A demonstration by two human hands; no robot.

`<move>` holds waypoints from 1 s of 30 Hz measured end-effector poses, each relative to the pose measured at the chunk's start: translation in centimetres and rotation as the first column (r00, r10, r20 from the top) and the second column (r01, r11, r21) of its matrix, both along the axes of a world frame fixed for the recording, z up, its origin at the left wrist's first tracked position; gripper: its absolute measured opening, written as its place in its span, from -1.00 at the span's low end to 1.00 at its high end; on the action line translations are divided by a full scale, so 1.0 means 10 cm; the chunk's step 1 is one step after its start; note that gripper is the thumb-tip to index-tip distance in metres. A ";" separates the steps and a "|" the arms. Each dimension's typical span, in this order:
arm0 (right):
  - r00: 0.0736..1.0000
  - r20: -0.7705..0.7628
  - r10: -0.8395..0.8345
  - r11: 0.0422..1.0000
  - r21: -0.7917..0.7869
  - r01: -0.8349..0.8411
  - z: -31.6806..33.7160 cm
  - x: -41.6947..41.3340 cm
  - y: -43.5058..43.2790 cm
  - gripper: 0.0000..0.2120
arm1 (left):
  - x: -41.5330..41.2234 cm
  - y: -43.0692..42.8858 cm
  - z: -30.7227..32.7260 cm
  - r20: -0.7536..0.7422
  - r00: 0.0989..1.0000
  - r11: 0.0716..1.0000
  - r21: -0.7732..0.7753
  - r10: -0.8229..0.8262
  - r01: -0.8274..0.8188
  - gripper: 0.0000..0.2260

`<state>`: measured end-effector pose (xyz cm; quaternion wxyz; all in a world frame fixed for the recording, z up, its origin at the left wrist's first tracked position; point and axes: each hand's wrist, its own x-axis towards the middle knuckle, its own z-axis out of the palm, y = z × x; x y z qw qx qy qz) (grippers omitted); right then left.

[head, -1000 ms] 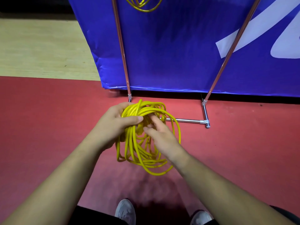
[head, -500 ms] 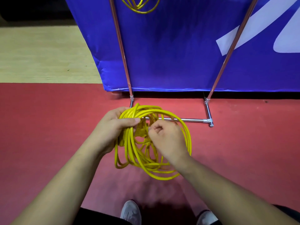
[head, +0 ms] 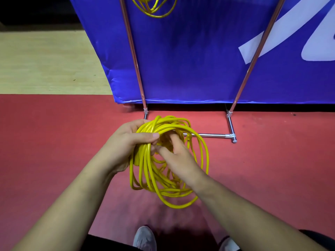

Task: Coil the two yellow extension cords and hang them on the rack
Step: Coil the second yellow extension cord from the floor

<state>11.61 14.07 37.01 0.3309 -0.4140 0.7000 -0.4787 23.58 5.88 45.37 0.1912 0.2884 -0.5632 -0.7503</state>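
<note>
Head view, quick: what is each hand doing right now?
Left hand: grips the top of the yellow cord coil.
Right hand: fingers tucked into the coil; whether it grips cannot be told.

Sports hall: red court flooring (head: 54, 142), blue barrier (head: 190, 60).

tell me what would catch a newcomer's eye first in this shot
The bright yellow cord coil sits at centre, bunched in the grip of the left hand, while the right hand pokes into its loops above the red floor. Behind stands a big blue banner, with a second yellow coil hanging at the top edge beside the rack pole.
</note>
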 end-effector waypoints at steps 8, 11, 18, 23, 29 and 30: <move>0.988 0.007 0.152 0.988 -0.021 -0.152 0.07 -0.07 -0.04 -0.87 | 0.08 -0.03 -0.04 0.061 0.998 0.998 -0.050 0.026 -0.023 -0.87; 0.981 0.089 0.175 0.985 -0.014 -0.174 0.11 -0.15 -0.01 -0.79 | 0.09 -0.02 -0.02 0.150 0.988 0.978 -0.208 0.049 -0.017 -0.82; 0.946 0.143 0.290 0.956 0.004 -0.294 0.16 -0.31 0.04 -0.79 | 0.07 -0.07 -0.09 0.265 0.956 0.868 -0.496 0.128 0.021 -0.80; 0.925 -0.148 0.351 0.931 -0.047 -0.361 0.12 -0.42 0.13 -0.83 | 0.16 -0.12 -0.10 0.245 0.968 0.931 -0.361 0.045 0.048 -0.71; 0.915 -0.355 0.190 0.969 -0.083 -0.233 0.09 -0.31 0.15 -0.88 | 0.12 -0.08 -0.15 0.301 0.953 0.917 -0.375 -0.020 0.138 -0.72; 0.932 -0.315 0.177 0.973 -0.086 -0.214 0.11 -0.28 0.16 -0.90 | 0.11 -0.09 -0.15 0.305 0.952 0.908 -0.396 -0.014 0.140 -0.74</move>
